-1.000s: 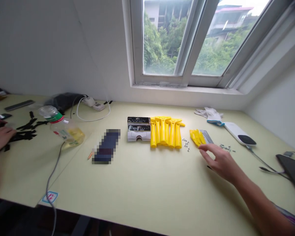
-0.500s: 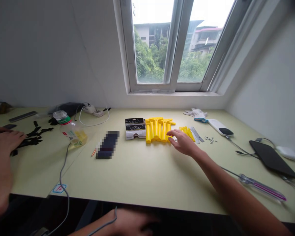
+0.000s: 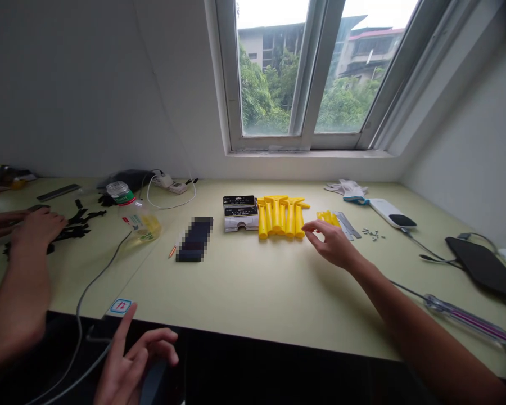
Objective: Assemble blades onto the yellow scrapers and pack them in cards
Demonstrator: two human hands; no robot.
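Yellow plastic T-shaped handles [image 3: 280, 216] lie on the pale-green worktop [image 3: 244, 292] beside black-and-white cardboard boxes [image 3: 240, 216], contents hidden. A clear plastic bottle [image 3: 138, 220] holds yellow liquid [image 3: 150, 229]. Left hand [image 3: 126, 363]: fingers spread, empty; right hand [image 3: 335, 244], near the handles: cannot tell whether closed.

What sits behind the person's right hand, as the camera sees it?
Past the right hand, the far ends of small yellow pieces and some flat grey plates show. The hand covers the near ends; anything else hidden there cannot be seen.
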